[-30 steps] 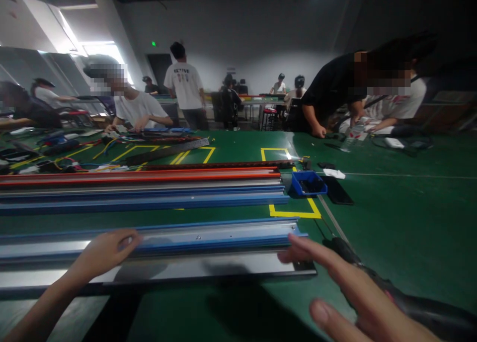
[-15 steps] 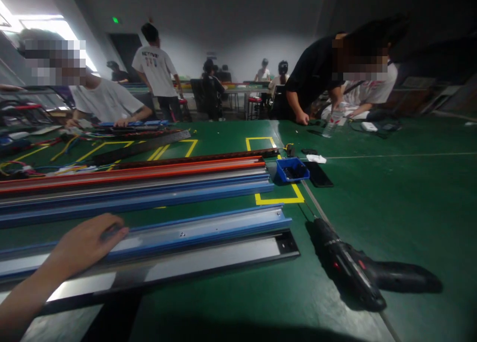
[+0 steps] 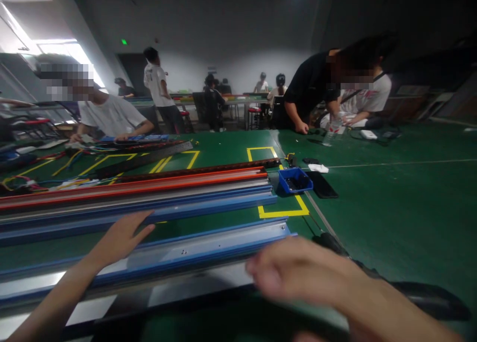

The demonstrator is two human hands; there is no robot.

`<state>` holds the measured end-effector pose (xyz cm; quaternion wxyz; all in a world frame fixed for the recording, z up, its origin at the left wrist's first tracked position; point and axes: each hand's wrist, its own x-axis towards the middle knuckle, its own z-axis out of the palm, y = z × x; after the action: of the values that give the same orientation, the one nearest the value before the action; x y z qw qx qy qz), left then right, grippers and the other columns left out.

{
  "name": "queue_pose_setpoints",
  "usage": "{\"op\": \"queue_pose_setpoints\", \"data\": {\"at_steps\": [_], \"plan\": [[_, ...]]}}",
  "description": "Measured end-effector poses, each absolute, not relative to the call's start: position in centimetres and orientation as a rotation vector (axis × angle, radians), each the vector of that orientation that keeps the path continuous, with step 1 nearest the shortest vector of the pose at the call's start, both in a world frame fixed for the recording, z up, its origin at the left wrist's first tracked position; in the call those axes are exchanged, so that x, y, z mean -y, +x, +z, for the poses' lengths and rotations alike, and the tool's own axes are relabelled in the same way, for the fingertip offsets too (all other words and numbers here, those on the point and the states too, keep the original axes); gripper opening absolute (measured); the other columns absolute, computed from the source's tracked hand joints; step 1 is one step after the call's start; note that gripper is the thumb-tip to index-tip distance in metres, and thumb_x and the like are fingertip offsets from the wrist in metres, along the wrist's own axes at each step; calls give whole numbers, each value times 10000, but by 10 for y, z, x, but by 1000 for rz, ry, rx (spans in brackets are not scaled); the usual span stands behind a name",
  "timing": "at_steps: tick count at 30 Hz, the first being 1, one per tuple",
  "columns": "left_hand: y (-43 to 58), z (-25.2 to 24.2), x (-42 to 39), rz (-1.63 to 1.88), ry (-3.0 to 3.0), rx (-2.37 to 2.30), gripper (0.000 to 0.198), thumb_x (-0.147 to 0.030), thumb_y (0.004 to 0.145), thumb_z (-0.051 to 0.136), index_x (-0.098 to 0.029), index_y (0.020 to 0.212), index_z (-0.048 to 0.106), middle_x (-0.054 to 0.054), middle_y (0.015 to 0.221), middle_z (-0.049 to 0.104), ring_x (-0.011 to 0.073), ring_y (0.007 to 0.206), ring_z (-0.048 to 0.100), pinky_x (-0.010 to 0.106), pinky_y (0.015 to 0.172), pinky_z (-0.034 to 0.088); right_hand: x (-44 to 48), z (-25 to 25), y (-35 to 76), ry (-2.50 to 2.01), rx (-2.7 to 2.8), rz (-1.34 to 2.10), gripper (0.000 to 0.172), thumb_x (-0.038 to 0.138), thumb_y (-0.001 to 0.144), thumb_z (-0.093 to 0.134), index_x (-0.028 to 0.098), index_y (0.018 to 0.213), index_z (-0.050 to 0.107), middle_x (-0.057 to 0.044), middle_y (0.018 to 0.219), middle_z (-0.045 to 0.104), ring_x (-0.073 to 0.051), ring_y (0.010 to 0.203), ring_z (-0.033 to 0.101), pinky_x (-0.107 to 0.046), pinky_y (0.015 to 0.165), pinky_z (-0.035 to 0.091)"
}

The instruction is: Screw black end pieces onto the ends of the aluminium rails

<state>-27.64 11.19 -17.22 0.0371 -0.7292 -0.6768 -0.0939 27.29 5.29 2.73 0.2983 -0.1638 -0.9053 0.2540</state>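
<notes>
My left hand (image 3: 124, 235) is open, fingers stretched out, above the near blue metal channel (image 3: 194, 247), and nothing is in it. Closer to me, my right hand (image 3: 305, 270) reaches in from the right, blurred. Its fingers are loosely bent, and no held thing shows. It hangs over the right end of a black-edged channel (image 3: 201, 285) with a pale inner face, hiding that end. The blue channel lies just beyond the black one, with small holes near its right end. Partly behind my right forearm lies a black power drill (image 3: 432, 297).
Farther back lie another blue channel (image 3: 223, 206) and an orange-red one (image 3: 208, 177). A blue bin (image 3: 296, 181) of small dark parts sits beside a black phone (image 3: 323, 185). Yellow tape (image 3: 285, 213) marks the green table (image 3: 402, 208). Co-workers (image 3: 112, 113) work across it.
My right hand has come into view from the lower right, over the black-edged channel and covering part of the drill. My left hand has lifted off the blue channel and its fingers have straightened.
</notes>
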Motion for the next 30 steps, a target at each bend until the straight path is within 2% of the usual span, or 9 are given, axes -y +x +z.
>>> {"op": "queue_pose_setpoints", "data": {"at_steps": [4, 6, 10, 13, 17, 20, 23, 27, 30], "plan": [[-275, -172, -110, -340, -2217, 2085, 775, -741, 918, 394, -160, 1386, 603, 144, 1391, 639, 331, 1305, 580, 486, 1141, 423, -146, -27, 265, -979, 2496, 353, 583, 458, 1041, 392, 260, 1582, 299, -100, 1614, 433, -242, 1463, 424, -472, 1161, 428], [-272, -169, -110, -342, -2211, 2077, 779, -746, 918, 387, -155, 1369, 618, 151, 1380, 646, 333, 1297, 588, 486, 1137, 429, -193, -63, 257, -1131, 2507, 275, 643, 462, 1043, 332, 132, 1593, 291, -193, 1632, 374, -312, 1518, 316, -556, 1211, 319], [-266, -165, -110, -331, -2214, 2061, 788, -749, 921, 360, -153, 1360, 629, 153, 1368, 654, 325, 1283, 603, 472, 1129, 442, -249, -115, 241, -1279, 2573, 187, 753, 540, 1029, 274, 32, 1584, 305, -226, 1652, 290, -359, 1553, 164, -567, 1255, 168], [-264, -163, -109, -331, -2198, 2077, 790, -739, 927, 358, -138, 1360, 630, 157, 1376, 648, 321, 1294, 595, 470, 1129, 444, -261, -134, 235, -1377, 2586, 141, 778, 574, 1032, 247, 42, 1600, 266, -222, 1666, 245, -358, 1559, 118, -572, 1257, 130], [-261, -160, -109, -333, -2197, 2074, 781, -720, 931, 372, -118, 1354, 635, 168, 1373, 648, 324, 1293, 597, 474, 1127, 444, -267, -143, 235, -1442, 2606, 127, 743, 619, 1015, 388, 203, 1616, 251, -150, 1699, 225, -351, 1557, 164, -633, 1241, 99], [-261, -158, -108, -289, -2209, 2063, 770, -711, 933, 371, -118, 1339, 647, 172, 1354, 660, 327, 1279, 606, 465, 1123, 442, -269, -145, 237, -1466, 2630, 156, 734, 621, 997, 458, 251, 1605, 276, -120, 1709, 206, -362, 1547, 194, -656, 1231, 100], [-261, -156, -106, -228, -2211, 2068, 752, -698, 944, 358, -121, 1323, 657, 170, 1337, 670, 326, 1257, 616, 464, 1108, 447, -270, -144, 240, -1478, 2669, 206, 781, 657, 1001, 383, 235, 1630, 191, -122, 1721, 147, -354, 1562, 132, -641, 1239, 76], [-260, -152, -101, -184, -2222, 2071, 718, -672, 961, 352, -121, 1283, 683, 169, 1282, 699, 325, 1206, 636, 481, 1072, 460, -266, -139, 244, -1479, 2725, 279, 855, 683, 998, 136, 121, 1639, 73, -144, 1713, 71, -325, 1568, -3, -552, 1263, 66], [-257, -148, -98, -190, -2228, 2076, 685, -665, 962, 363, -144, 1233, 717, 157, 1233, 724, 323, 1169, 654, 474, 1047, 472, -261, -134, 246, -1475, 2752, 321, 934, 741, 957, 106, 104, 1636, 39, -139, 1707, 45, -337, 1561, -27, -556, 1261, 54]]}}
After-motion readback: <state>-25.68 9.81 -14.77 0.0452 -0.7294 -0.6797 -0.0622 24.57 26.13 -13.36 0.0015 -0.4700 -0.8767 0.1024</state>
